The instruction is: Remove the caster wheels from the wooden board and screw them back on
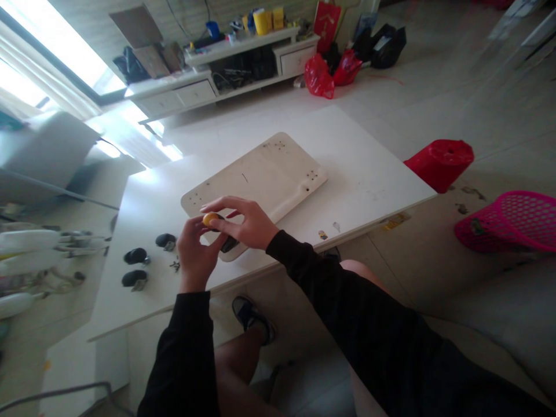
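Observation:
My left hand (196,252) and my right hand (249,223) meet over the near left end of a pale board (256,179). Their fingers close round a small object with a rounded orange-yellow end (211,219) and a dark part; its kind is mostly hidden. Just under my right hand shows a black piece (229,244), perhaps a caster wheel; whether it is held or rests on the board I cannot tell. The board has rounded corners and clusters of small holes. Left of my hands lie a black caster (165,240), a second caster (135,255) and a third caster (134,280).
Small metal screws (175,264) lie beside my left hand on the white table (369,168). A red container (441,165) and a pink basket (508,223) stand at the right. A cluttered low white cabinet (195,92) and red bags (319,75) are beyond.

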Demonstrator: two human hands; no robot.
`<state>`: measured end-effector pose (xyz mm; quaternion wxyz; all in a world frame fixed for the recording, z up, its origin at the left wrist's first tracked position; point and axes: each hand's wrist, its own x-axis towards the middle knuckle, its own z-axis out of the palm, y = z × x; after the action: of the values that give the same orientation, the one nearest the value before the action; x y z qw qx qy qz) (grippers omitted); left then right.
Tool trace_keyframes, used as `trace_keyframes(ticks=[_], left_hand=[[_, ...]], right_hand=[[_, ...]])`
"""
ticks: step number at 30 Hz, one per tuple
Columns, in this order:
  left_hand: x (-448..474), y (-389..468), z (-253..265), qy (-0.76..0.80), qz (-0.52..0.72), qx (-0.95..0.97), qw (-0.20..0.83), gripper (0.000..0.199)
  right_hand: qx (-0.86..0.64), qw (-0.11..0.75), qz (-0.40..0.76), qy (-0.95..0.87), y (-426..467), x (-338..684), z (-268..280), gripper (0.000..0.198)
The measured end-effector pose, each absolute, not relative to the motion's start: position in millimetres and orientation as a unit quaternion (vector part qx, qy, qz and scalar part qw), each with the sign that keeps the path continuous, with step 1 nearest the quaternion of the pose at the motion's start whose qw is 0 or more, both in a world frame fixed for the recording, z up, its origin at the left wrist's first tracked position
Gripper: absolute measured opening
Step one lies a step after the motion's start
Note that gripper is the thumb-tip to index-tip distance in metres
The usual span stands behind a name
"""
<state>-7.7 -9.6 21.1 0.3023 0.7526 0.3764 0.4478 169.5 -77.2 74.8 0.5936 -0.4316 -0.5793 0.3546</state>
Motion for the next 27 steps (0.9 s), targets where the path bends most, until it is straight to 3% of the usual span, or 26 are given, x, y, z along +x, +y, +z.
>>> trace_keyframes(ticks=[9,14,19,27], left_hand=[[-9.5,-11.5,21.4,0.379,0.440,0.770,0.265,0.044],[-9.6,-12.5,21.8,0.381,0.435,0.765,0.282,0.046],[-11.3,-11.8,22.6,0.377,0.423,0.773,0.284,0.053],[-14.7,-11.5,22.8,0.364,0.412,0.784,0.288,0.046]], right_hand=[[-0.486,0.573,0.319,-0.577,-75.0,168.6,76.8,0.017],[-0.441,0.588,0.350,-0.580,-76.0,167.4,72.8,0.022],[-0.473,0.560,0.324,-0.598,-76.2,169.4,73.2,0.016],[-0.475,0.564,0.317,-0.597,-74.2,166.7,66.3,0.020]])
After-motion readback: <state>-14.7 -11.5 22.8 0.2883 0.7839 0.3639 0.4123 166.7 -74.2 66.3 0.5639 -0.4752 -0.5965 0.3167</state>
